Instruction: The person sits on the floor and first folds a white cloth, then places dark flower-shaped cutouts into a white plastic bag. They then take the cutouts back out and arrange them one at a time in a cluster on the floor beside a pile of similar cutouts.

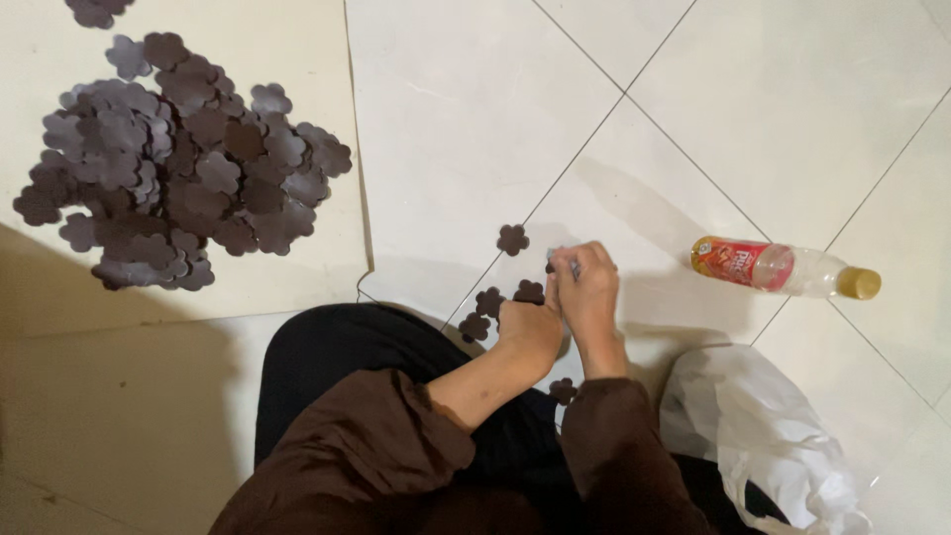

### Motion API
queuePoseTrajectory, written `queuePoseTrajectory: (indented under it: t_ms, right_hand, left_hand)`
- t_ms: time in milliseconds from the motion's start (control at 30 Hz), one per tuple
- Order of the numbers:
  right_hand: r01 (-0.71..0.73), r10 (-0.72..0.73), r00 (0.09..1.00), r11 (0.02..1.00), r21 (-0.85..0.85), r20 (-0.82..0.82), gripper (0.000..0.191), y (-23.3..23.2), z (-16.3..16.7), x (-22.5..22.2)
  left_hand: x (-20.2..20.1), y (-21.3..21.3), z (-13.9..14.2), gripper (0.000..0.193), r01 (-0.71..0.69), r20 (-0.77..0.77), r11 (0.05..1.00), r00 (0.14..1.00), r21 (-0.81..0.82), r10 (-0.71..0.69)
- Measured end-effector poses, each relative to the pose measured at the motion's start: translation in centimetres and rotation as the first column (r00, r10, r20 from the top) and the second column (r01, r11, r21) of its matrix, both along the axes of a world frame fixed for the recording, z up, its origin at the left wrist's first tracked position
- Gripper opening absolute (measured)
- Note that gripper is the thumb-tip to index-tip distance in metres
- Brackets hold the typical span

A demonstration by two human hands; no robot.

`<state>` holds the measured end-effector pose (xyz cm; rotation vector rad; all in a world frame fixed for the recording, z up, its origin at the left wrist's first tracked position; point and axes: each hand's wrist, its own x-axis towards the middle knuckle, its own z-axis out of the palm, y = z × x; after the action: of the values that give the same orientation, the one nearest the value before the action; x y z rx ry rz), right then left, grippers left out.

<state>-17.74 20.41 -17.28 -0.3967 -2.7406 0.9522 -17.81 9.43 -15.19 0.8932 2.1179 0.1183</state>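
Flower-shaped brown cutout (557, 260) is pinched between both hands over the white tile floor (466, 129); right hand (586, 285) has its fingers closed on it, left hand (530, 332) presses against it from below. A few loose cutouts (512, 239) lie just beside the grip, the big cutout pile (183, 163) sits well off left, a plastic bottle (783, 267) lies right.
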Motion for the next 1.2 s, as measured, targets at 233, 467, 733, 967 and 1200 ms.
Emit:
queuePoseTrajectory:
  t_ms: [233, 467, 733, 967, 1200]
  right_hand:
    - [-0.037, 0.037, 0.999, 0.999, 0.01, 0.01, 0.001, 0.0, -0.1, 0.0]
    - [0.109, -0.11, 0.994, 0.991, -0.082, -0.016, 0.006, 1.5, -1.5, -0.4]
    - [0.2, -0.133, 0.971, 0.904, -0.377, 0.197, 0.009, 4.1, 0.7, 0.9]
    - [0.065, -0.059, 0.996, 0.994, -0.09, 0.068, 0.004, -0.1, -0.2, -0.3]
    - [-0.023, 0.027, 0.997, 0.998, -0.059, 0.076, 0.019, -0.4, 1.8, 0.3]
  left_hand:
    - [0.2, 0.0, -0.3, 0.105, -0.022, -0.015, 0.999, 1.0, 0.042, 0.022]
    - [-0.4, -0.2, 0.7, 0.115, 0.069, 0.031, 0.997, 0.997, -0.034, -0.068]
    - [-0.4, 0.1, 0.8, 0.107, 0.063, -0.026, 0.998, 0.998, -0.022, -0.063]
    - [0.7, 0.3, -0.1, 0.107, 0.033, 0.029, 0.999, 0.999, -0.026, -0.032]
    - [1.0, 0.0, -0.6, 0.103, 0.025, -0.074, 0.999, 0.997, 0.047, -0.021]
